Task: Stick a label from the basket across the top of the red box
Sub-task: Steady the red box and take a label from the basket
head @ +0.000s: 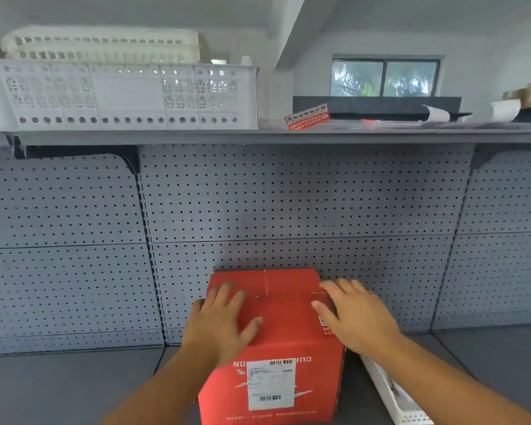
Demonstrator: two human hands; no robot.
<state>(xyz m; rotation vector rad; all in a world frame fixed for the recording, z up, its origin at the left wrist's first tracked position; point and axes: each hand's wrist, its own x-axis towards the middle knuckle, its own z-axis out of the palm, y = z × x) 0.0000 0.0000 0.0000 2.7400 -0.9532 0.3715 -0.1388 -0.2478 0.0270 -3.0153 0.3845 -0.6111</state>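
A red cardboard box (282,314) stands on the lower grey shelf against the pegboard. A white shipping label (270,384) is stuck on its front face. My left hand (221,320) lies flat on the left part of the box top, fingers spread. My right hand (353,314) rests on the top right edge, fingers spread, with a small red-and-white sticker showing just under it on the box's right side. A white basket (393,397) lies low on the shelf to the right of the box, partly hidden by my right forearm.
The upper shelf (258,137) carries large white perforated crates (120,93) at the left, a red-and-white label sheet (307,117), and loose papers (436,113) at the right. The grey pegboard back wall (288,204) stands right behind the box.
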